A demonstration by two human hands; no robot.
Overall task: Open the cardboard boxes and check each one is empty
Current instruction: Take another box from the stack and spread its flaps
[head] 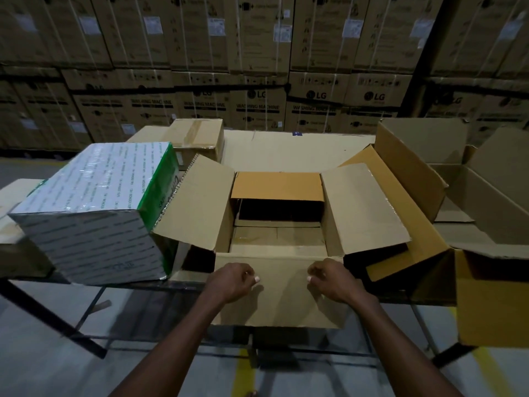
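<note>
We are looking straight down into the open cardboard box (276, 239) at the middle of the table (286, 144), all four flaps spread wide. The left flap (197, 202) leans out against the white and green wrapped carton (94, 210), the right flap (363, 207) lies over the neighbouring open box (406, 196), and the far flap (277, 186) tips inward over a dark pocket. Down at the bottom we see bare cardboard with a taped seam, though the shadowed back part is hard to read.

Both hands sit on the near flap (279, 296), which hangs down over the table edge toward us. The left hand (232, 282) is curled loosely, fingertips tucked in, knuckles on the flap; we see nothing pinched in it. The right hand (333, 280) mirrors it, fingers bent into a soft fist, thumb forward, resting on the cardboard with nothing gripped.

Further right, a larger open box (486, 213) stands with its flaps up. Behind the wrapped carton, a small taped box (197, 138) stays sealed. Beyond the table, a wall of stacked washing machine cartons (257, 67) fills the background.
</note>
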